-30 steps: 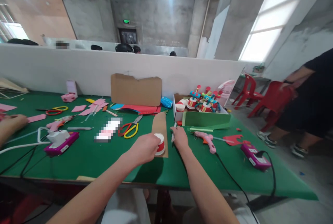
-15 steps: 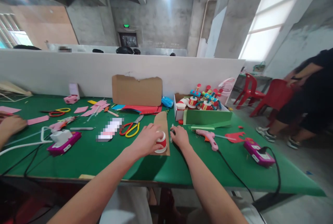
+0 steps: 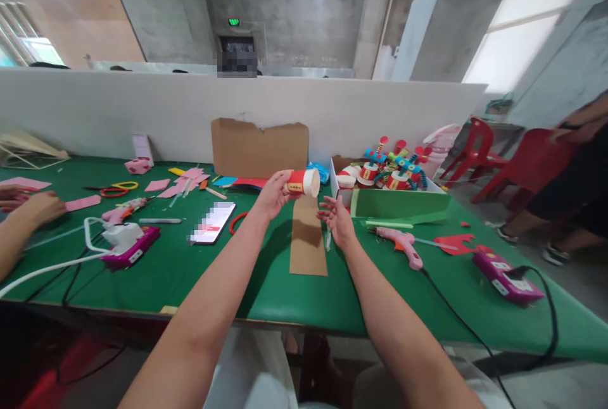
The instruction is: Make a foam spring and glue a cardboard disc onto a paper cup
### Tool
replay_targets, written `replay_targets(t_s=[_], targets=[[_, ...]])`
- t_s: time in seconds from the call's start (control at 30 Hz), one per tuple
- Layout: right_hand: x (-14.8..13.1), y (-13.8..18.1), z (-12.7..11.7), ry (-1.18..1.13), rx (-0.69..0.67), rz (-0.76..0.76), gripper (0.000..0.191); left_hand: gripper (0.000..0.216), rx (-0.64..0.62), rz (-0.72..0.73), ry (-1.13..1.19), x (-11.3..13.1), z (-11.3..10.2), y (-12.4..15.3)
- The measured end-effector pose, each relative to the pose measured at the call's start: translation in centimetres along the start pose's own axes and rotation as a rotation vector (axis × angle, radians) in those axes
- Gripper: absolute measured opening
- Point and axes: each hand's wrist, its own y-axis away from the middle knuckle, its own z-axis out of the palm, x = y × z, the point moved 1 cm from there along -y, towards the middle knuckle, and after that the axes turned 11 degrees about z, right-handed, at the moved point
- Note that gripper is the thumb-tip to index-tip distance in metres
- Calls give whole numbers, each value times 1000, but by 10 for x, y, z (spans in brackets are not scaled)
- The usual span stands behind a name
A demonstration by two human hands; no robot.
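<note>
My left hand (image 3: pixel 272 195) is closed around a small red and white paper cup (image 3: pixel 304 182), held on its side above the green table (image 3: pixel 190 270). My right hand (image 3: pixel 338 220) hovers just right of it with fingers spread, holding nothing. Under both hands lies a brown cardboard strip (image 3: pixel 308 241). A thin clear stick (image 3: pixel 327 239) lies beside the strip, near my right hand.
A pink glue gun (image 3: pixel 401 244) and a magenta power strip (image 3: pixel 504 275) lie to the right, a box of colourful cup figures (image 3: pixel 389 184) behind them. A phone (image 3: pixel 212 222), another power strip (image 3: pixel 128 247), scissors (image 3: pixel 114 189) and pink paper scraps are left. Another person's hand (image 3: pixel 40 206) rests far left; someone stands right by red chairs (image 3: pixel 479 152).
My left hand has lifted the cup off the cardboard strip and tipped it sideways. My right hand rose from the table and opened.
</note>
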Motion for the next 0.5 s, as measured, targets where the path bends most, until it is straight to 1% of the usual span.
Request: replay_targets(t_s=[0.07, 0.13, 0.23, 0.3, 0.33, 0.37, 0.4, 0.43, 0.5], targets=[[-2, 5, 0, -25, -64, 35, 51, 36, 10, -29, 170, -22, -2, -2], [-3, 9, 3, 7, -113, 41, 55, 39, -20, -52, 246, -41, -2, 2], [-3, 13, 10, 69, -159, 5, 73, 44, -105, -55, 246, -59, -3, 13], [-5, 13, 11, 110, -144, -28, 77, 46, -184, -48, 189, -65, -2, 16], [-7, 11, 9, 141, -107, -57, 75, 46, -218, -41, 140, -67, -2, 16], [-10, 10, 5, 185, -43, -106, 73, 46, -233, -24, 70, -68, -2, 16], [-15, 9, 0, 243, 49, -177, 71, 45, -224, 7, -29, -69, -3, 14], [-20, 8, -7, 311, 163, -262, 70, 43, -196, 54, -165, -70, -4, 12], [-30, 7, -21, 456, 412, -420, 72, 38, -116, 162, -513, -73, -8, 9]])
